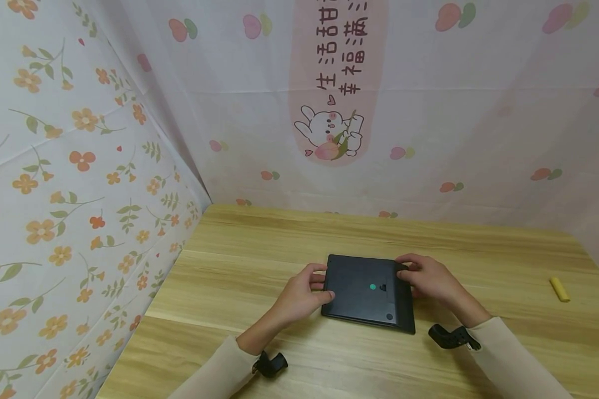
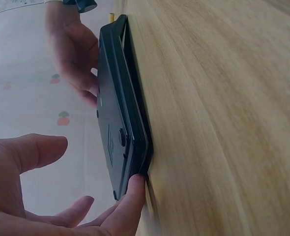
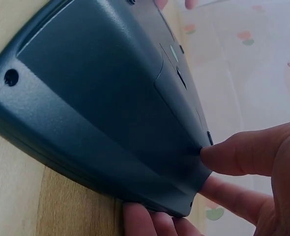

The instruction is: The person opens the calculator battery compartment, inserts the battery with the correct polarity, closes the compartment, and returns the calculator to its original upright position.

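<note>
A black calculator (image 1: 356, 288) lies with its underside up on the wooden table; its keys are hidden. A battery cover and a small green dot show on its back. At the narrower, right-hand end, my right hand (image 1: 431, 280) pinches it, the thumb (image 3: 233, 152) on the back and fingers (image 3: 140, 219) around the edge. Beside the opposite edge is my left hand (image 1: 301, 296). One of its fingertips (image 2: 136, 183) touches the calculator's rim, while the thumb (image 2: 44, 150) stands apart from the casing in the left wrist view.
A small yellow stick-shaped item (image 1: 559, 289) lies at the right of the wooden table (image 1: 239, 249). Patterned cloth hangs behind the table (image 1: 419, 111) and along its left side (image 1: 80, 194). Both wrists carry black mounts (image 1: 272, 364).
</note>
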Tool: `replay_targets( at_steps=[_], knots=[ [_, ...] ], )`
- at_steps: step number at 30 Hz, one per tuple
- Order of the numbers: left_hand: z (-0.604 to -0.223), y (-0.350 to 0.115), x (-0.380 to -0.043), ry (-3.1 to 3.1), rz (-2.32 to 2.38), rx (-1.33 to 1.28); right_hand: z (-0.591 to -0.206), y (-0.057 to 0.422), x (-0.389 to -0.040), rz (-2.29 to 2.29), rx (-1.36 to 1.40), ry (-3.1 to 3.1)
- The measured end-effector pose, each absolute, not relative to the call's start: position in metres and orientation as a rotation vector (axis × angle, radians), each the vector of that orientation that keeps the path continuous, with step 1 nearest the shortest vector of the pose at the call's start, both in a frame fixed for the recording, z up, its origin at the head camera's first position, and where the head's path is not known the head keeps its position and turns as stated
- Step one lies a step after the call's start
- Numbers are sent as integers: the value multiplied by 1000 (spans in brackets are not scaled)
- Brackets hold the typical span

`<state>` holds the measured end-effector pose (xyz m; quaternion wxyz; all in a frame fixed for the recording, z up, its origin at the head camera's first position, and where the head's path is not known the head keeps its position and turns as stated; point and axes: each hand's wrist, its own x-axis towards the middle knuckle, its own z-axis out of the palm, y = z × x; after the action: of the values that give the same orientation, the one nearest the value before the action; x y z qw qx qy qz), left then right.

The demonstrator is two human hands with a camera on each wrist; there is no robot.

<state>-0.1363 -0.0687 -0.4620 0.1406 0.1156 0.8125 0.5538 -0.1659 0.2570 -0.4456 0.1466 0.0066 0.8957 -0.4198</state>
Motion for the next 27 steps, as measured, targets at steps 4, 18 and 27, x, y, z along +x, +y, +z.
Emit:
replay_targets(
  at_steps=[4, 18, 27],
  knots=[
    [-462, -69, -136, 2340, 1609, 333, -445, 258, -165, -1238, 8, 2558],
    [-463, -69, -136, 2346, 1597, 338, -447, 259, -164, -1273, -14, 2548],
    [-463, -69, -137, 2337, 1605, 330, -448, 258, -162, -1304, -26, 2556]
  ],
)
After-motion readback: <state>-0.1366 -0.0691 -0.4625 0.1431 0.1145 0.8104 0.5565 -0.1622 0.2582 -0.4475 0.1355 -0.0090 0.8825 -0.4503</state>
